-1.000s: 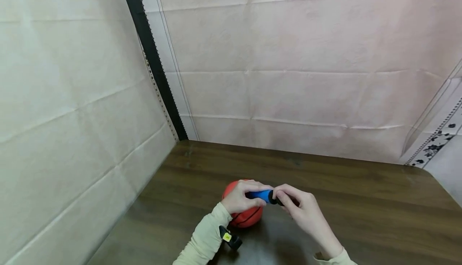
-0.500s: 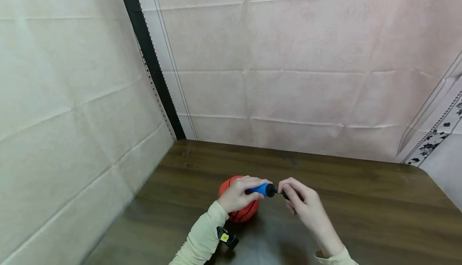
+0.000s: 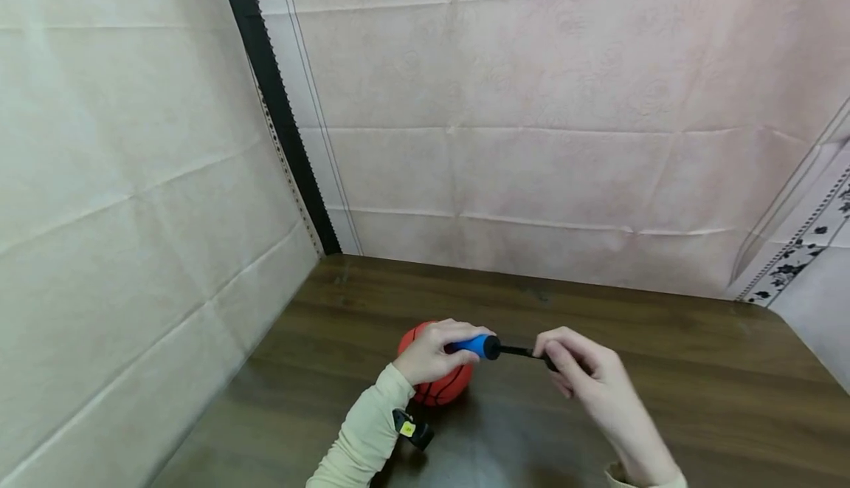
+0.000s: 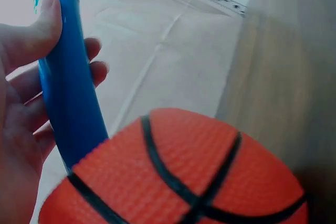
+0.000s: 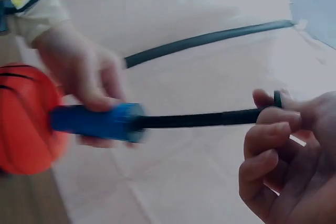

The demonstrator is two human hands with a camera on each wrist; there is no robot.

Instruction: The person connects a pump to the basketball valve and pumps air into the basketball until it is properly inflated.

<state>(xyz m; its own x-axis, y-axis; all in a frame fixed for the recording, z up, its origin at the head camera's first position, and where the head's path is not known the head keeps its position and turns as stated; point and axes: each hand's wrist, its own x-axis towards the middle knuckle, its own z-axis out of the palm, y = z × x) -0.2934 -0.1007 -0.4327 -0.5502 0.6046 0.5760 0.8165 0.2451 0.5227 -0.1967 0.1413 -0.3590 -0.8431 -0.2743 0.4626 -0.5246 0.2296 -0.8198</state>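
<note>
My left hand (image 3: 428,354) grips the blue barrel of a hand pump (image 3: 473,345), its thumb lying along the barrel near the black-capped end in the left wrist view. From that end a black rod (image 5: 199,119) sticks out sideways. At the rod's far end, the fingers of my right hand (image 3: 591,370) hold the black handle, which they largely hide. A red basketball (image 3: 446,390) with black lines sits just below and behind the left hand. In the left wrist view the basketball (image 4: 178,166) covers the barrel's lower end, so how the two meet cannot be seen.
Beneath the hands lies a dark brown wooden table (image 3: 664,370). Pale cloth walls (image 3: 544,104) stand at the back and left. A black strip (image 3: 279,97) runs down their corner. The left wrist bears a small camera (image 3: 413,429).
My right hand has moved to the right with the handle, drawing a longer stretch of rod out of the barrel. The left hand and basketball appear slightly farther left and higher.
</note>
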